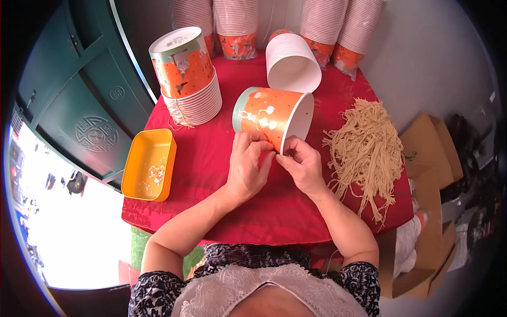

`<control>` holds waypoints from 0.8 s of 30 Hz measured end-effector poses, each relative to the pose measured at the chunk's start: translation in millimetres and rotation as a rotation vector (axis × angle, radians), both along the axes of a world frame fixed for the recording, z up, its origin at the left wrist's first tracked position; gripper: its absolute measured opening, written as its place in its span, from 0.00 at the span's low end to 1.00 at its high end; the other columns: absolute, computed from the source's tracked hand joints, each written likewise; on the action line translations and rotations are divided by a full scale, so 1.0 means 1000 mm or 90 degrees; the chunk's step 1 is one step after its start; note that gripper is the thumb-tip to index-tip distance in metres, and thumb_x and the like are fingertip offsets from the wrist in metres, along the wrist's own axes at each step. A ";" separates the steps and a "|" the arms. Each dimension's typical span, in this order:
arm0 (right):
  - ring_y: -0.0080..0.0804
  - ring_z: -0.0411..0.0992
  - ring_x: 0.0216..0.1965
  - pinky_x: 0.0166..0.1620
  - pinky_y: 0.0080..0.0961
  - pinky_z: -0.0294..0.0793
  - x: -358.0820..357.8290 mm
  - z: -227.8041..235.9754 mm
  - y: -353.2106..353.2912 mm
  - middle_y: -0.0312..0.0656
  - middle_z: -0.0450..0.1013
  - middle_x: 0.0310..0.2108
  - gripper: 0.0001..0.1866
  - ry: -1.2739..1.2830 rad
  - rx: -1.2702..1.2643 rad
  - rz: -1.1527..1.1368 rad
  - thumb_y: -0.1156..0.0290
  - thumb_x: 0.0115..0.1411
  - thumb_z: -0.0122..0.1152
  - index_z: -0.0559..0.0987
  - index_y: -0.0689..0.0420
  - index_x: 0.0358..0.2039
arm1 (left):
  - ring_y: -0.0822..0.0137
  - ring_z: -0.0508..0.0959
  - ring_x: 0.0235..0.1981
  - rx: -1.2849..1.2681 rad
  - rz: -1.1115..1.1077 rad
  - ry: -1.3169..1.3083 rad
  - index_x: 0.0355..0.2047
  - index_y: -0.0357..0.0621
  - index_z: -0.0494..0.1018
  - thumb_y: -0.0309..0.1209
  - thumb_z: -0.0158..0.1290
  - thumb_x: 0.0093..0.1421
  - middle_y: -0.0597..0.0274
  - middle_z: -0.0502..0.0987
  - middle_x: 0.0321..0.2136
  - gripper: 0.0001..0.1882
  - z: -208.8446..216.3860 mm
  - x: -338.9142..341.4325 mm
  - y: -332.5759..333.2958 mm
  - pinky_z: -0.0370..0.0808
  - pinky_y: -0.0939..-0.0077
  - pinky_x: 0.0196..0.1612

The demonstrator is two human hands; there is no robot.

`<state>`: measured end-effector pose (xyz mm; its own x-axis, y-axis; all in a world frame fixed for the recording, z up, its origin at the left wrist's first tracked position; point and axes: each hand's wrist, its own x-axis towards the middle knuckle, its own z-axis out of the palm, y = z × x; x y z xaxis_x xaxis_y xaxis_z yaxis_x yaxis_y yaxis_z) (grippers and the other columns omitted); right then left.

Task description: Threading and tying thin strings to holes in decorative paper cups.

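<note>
Both forearms reach up from the lower edge, elbows bent and spread, and converge over the red-clothed table [211, 195]. The left hand [246, 168] is angled up and to the right, its fingers curled against the lower side of the orange paper bucket [264, 113], thumb and forefinger drawn close near the rim; whether they clamp anything between them I cannot tell. The right hand [305, 168] leans in from the other side, wrist bent inward, thumb and fingers pinched on the bucket's white rim. The bucket is tipped on its side in front of both hands, its mouth facing right, between the yellow tray [168, 166] and the heap of beige strings [367, 150]
</note>
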<state>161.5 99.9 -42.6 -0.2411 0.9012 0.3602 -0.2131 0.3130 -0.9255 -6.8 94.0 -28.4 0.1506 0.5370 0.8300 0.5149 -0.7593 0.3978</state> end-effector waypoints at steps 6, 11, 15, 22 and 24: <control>0.14 0.66 0.31 0.33 0.14 0.67 -0.004 -0.004 -0.002 0.29 0.70 0.30 0.06 -0.067 0.113 -0.065 0.80 0.59 0.62 0.73 0.59 0.35 | 0.53 0.73 0.41 -0.014 0.009 -0.026 0.36 0.39 0.72 0.15 0.62 0.48 0.52 0.72 0.40 0.16 -0.005 0.003 -0.002 0.72 0.63 0.43; 0.18 0.67 0.31 0.35 0.18 0.69 -0.009 -0.006 -0.003 0.32 0.70 0.30 0.07 -0.089 0.166 -0.078 0.81 0.59 0.62 0.73 0.59 0.34 | 0.50 0.71 0.39 -0.030 0.000 -0.056 0.35 0.36 0.70 0.15 0.60 0.49 0.48 0.72 0.38 0.14 -0.008 0.003 -0.002 0.71 0.59 0.41; 0.19 0.68 0.31 0.36 0.19 0.70 -0.009 0.002 -0.008 0.33 0.70 0.30 0.08 -0.139 0.158 -0.089 0.82 0.57 0.62 0.72 0.59 0.34 | 0.52 0.73 0.41 -0.045 0.015 -0.060 0.36 0.37 0.71 0.16 0.59 0.51 0.49 0.72 0.39 0.13 -0.010 0.002 -0.004 0.73 0.62 0.43; 0.21 0.69 0.31 0.35 0.20 0.71 -0.009 0.001 -0.007 0.35 0.70 0.30 0.09 -0.163 0.192 -0.101 0.84 0.56 0.62 0.71 0.60 0.33 | 0.54 0.73 0.40 -0.066 0.017 -0.074 0.35 0.37 0.71 0.15 0.58 0.51 0.50 0.72 0.38 0.12 -0.010 0.004 -0.005 0.72 0.64 0.42; 0.21 0.70 0.31 0.33 0.20 0.72 -0.009 0.001 -0.006 0.36 0.70 0.31 0.09 -0.168 0.220 -0.105 0.84 0.56 0.61 0.71 0.60 0.33 | 0.54 0.73 0.39 -0.062 0.018 -0.075 0.35 0.37 0.71 0.15 0.57 0.51 0.51 0.72 0.37 0.11 -0.010 0.005 -0.005 0.72 0.64 0.42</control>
